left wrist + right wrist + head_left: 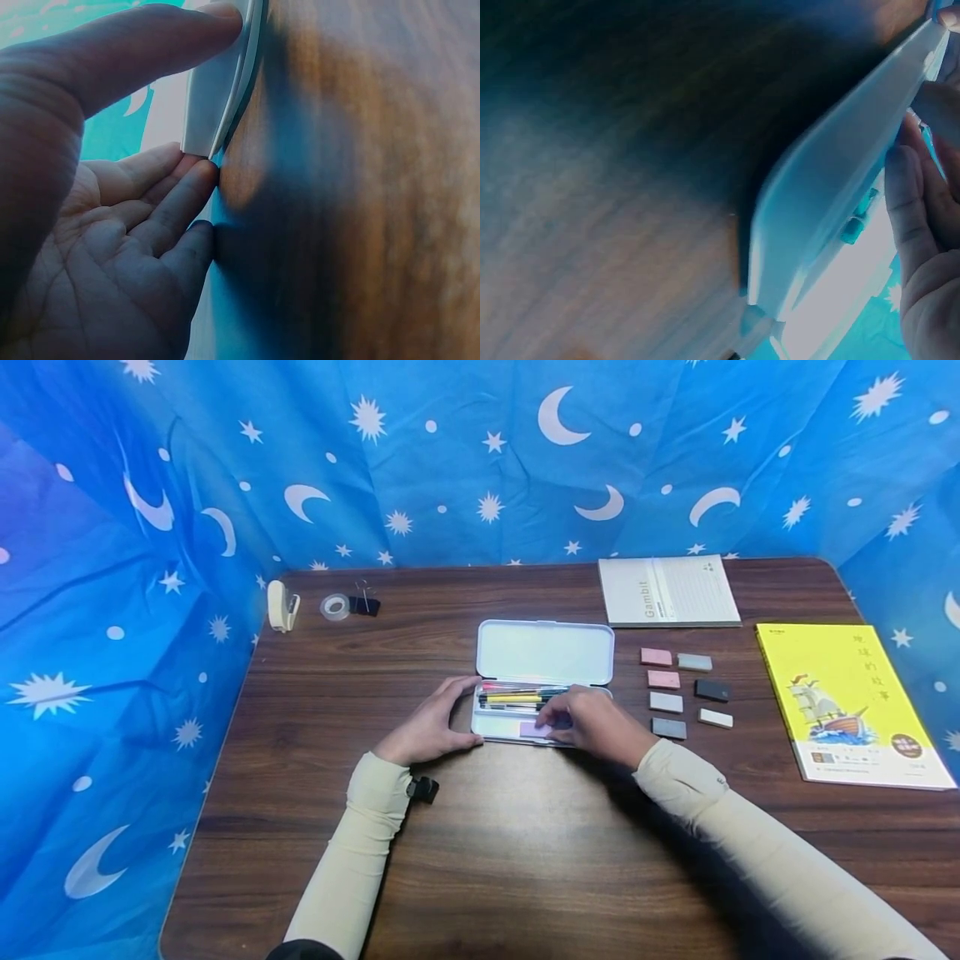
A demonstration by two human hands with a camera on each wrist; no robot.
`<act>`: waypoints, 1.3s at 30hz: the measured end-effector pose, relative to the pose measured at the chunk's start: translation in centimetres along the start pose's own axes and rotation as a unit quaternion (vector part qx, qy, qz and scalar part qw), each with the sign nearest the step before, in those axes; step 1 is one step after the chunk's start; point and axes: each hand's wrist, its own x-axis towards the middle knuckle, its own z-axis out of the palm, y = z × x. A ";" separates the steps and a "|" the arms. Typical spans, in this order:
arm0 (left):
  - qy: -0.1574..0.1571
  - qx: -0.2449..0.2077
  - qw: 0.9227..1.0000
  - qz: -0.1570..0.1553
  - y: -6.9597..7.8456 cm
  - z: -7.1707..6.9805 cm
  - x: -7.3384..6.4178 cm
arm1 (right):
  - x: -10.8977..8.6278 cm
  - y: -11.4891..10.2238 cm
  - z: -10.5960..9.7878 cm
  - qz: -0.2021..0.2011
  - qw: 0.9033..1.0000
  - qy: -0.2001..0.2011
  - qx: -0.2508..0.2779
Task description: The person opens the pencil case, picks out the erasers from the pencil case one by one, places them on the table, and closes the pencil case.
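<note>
A white pencil case (544, 652) lies on the table with its lid tipped back. Pens and pencils (517, 697) fill its rear compartment. My left hand (433, 722) holds the case's left end, thumb at the front corner and fingers at the back; the left wrist view shows the thumb (150, 52) along the wall. With curled fingers, my right hand (588, 722) reaches over the front compartment and pinches the right end of a light purple eraser (529, 729) lying there. In the right wrist view the fingers (907, 195) dip past the case's rim.
Several pink, grey, white and black erasers (666, 702) stand in two columns right of the case. Behind them lies a notebook (667, 593), and farther right a yellow book (847, 693). A stapler (281, 607), tape roll (334, 607) and black binder clip (364, 606) sit back left.
</note>
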 end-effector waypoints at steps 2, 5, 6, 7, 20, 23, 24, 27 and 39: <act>0.000 0.000 1.000 0.001 0.0 0.0 0.0 | -0.1 0.2 0.0 0.004 1.000 0.002 0.016; 0.000 0.002 1.000 0.003 -0.1 0.0 0.1 | -0.3 0.5 -0.2 0.015 0.999 0.006 0.035; -0.001 0.002 1.000 0.003 -0.1 0.0 0.1 | -0.3 0.5 -0.2 0.021 0.999 0.007 0.039; -0.002 0.003 1.000 0.002 -0.1 0.0 0.1 | -0.5 0.5 -0.3 0.029 0.999 0.009 0.041; -0.005 0.007 1.000 -0.006 -0.1 0.0 0.1 | -5.3 1.9 -3.5 0.087 0.989 0.108 0.054; -0.002 0.005 1.000 -0.005 -0.1 0.0 0.1 | -8.2 2.7 -4.9 0.113 0.983 0.140 0.029; -0.002 0.004 1.000 -0.005 -0.1 0.0 0.0 | -9.3 3.0 -5.2 0.128 0.980 0.149 0.025; 0.000 0.003 1.000 -0.005 -0.1 -0.1 0.0 | -12.4 3.9 -6.1 0.180 0.968 0.169 0.039; 0.001 0.007 1.000 -0.003 -0.1 0.1 0.1 | -19.9 8.0 -6.6 0.275 0.946 0.169 0.023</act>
